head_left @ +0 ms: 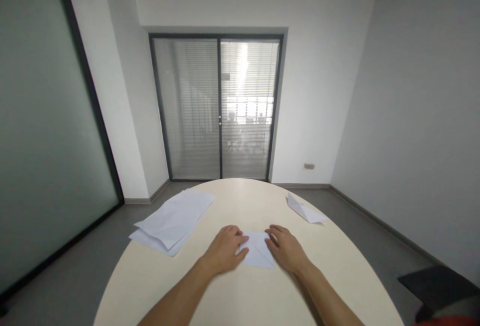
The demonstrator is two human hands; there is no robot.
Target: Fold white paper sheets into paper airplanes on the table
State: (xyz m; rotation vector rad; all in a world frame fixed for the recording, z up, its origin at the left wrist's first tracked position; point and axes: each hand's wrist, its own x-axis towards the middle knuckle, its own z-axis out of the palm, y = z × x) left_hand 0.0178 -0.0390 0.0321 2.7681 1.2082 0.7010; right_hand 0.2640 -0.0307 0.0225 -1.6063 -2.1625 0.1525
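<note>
A small folded sheet of white paper lies on the table between my two hands, with diagonal fold lines across its face. My left hand holds its left side, the thumb lying on the paper and the fingers bent near the upper left corner. At the opposite side, my right hand has curled fingers on the upper right edge of the paper. The undersides of the fingers are hidden. Farther right on the table rests a folded paper boat, lying tilted.
Several loose white sheets lie overlapping at the left, reaching the rim of the round pale table. A dark chair stands at the lower right. Beyond the table are a glass door with blinds and white walls.
</note>
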